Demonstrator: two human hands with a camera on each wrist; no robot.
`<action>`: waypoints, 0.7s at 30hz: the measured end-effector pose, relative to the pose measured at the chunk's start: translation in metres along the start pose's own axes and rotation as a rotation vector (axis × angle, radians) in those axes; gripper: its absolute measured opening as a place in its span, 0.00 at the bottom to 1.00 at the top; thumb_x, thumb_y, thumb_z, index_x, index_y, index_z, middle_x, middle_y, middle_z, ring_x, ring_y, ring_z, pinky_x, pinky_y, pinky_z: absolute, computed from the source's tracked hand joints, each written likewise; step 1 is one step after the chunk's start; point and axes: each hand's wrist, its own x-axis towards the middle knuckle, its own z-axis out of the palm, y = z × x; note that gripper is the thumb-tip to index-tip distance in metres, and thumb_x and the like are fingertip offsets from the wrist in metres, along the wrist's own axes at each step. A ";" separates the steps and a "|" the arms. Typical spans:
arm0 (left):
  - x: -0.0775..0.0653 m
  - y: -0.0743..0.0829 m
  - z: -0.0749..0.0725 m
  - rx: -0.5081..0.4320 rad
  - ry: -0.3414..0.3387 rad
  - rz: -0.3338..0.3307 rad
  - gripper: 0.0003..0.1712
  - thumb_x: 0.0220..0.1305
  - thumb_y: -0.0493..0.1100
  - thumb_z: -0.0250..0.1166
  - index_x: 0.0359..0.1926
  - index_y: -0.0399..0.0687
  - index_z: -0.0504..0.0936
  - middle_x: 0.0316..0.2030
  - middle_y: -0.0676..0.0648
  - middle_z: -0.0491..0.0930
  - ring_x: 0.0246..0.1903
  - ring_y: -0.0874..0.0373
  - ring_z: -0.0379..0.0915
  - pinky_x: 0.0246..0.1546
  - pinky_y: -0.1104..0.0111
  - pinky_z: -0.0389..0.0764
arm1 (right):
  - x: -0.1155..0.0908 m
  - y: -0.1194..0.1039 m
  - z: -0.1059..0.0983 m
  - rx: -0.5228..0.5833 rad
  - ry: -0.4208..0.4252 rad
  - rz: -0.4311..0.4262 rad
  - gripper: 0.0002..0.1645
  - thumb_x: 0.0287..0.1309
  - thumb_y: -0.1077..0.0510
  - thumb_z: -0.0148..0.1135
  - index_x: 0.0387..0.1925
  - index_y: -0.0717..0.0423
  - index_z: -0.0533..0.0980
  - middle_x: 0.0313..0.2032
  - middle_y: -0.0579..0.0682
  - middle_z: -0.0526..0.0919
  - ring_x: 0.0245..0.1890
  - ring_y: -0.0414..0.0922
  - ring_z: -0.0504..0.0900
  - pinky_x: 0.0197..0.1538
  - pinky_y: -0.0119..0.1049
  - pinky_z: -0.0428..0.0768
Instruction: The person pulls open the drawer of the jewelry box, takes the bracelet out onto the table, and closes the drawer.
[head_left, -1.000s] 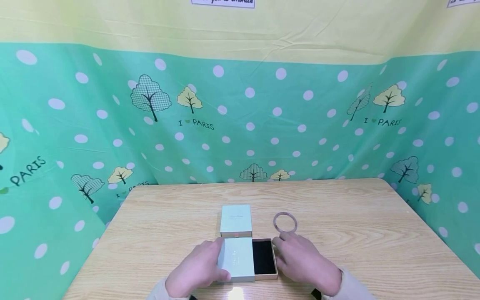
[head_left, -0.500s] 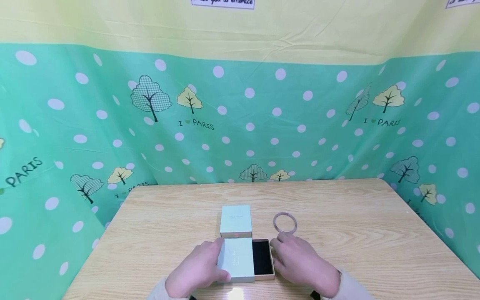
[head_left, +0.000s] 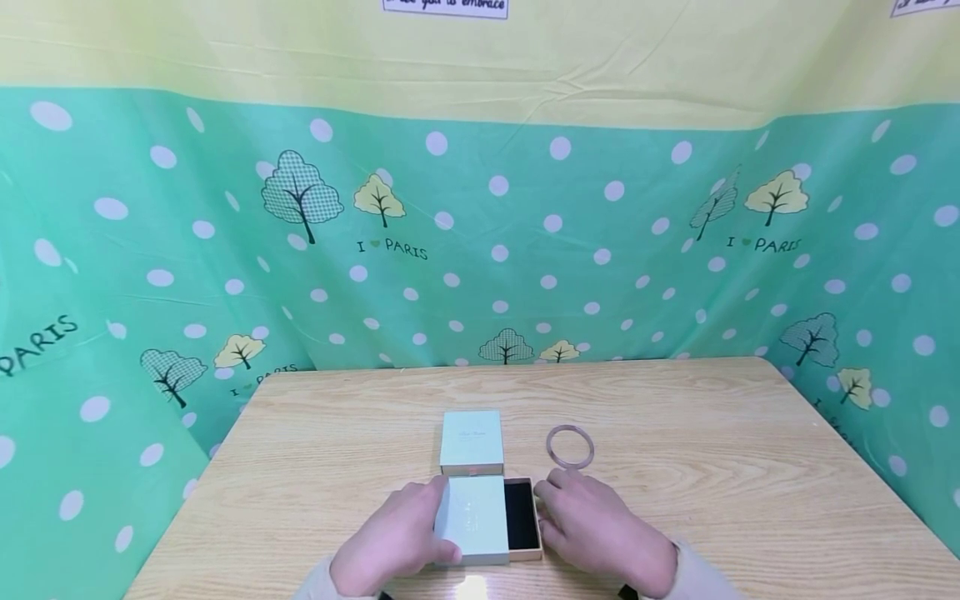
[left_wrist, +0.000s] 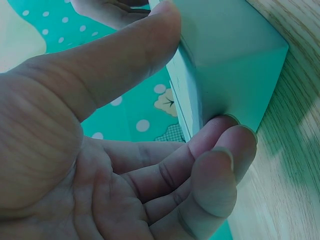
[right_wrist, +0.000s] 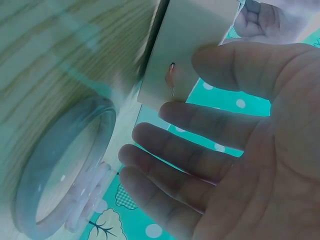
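A pale blue box sleeve [head_left: 474, 521] lies near the table's front edge, its drawer [head_left: 525, 554] with black lining partly out on the right. My left hand [head_left: 401, 527] grips the sleeve's left end, thumb at the near side; in the left wrist view, fingertips [left_wrist: 215, 180] bend against the box [left_wrist: 235, 47]. On the right, my right hand [head_left: 592, 525] pushes at the drawer's outer end. The right wrist view has the thumb and index finger at that drawer end [right_wrist: 192, 30], which bears a small ribbon tab [right_wrist: 170, 77]; the fingers are nearly straight.
Right behind the open box sits a second pale blue box [head_left: 472, 437], closed. A translucent mauve bangle [head_left: 550, 446] lies behind my right hand. The wooden table [head_left: 360, 417] meets a green dotted cloth [head_left: 450, 279] at the back and sides.
The drawer has slid left, farther into its sleeve, with my right hand moving left against it. My left hand, the second box and the bangle stay put.
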 end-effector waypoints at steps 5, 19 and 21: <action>0.000 0.000 -0.001 -0.002 -0.002 -0.008 0.38 0.35 0.49 0.80 0.46 0.37 0.73 0.30 0.48 0.76 0.29 0.56 0.69 0.32 0.59 0.76 | 0.000 0.001 0.002 -0.004 0.000 -0.007 0.07 0.50 0.55 0.63 0.30 0.52 0.75 0.26 0.41 0.71 0.27 0.39 0.68 0.28 0.35 0.72; 0.001 0.000 -0.001 -0.001 -0.007 -0.011 0.40 0.35 0.49 0.81 0.48 0.36 0.73 0.31 0.48 0.76 0.30 0.56 0.70 0.33 0.58 0.76 | 0.001 -0.001 0.003 0.009 -0.010 -0.019 0.07 0.51 0.54 0.63 0.31 0.50 0.75 0.28 0.39 0.70 0.27 0.38 0.68 0.30 0.34 0.72; 0.001 0.000 -0.001 -0.001 -0.005 -0.008 0.40 0.35 0.49 0.81 0.48 0.36 0.73 0.31 0.48 0.76 0.29 0.57 0.70 0.33 0.59 0.76 | 0.001 -0.001 0.003 0.013 -0.019 -0.017 0.07 0.52 0.53 0.63 0.32 0.50 0.75 0.28 0.39 0.70 0.27 0.37 0.68 0.30 0.34 0.72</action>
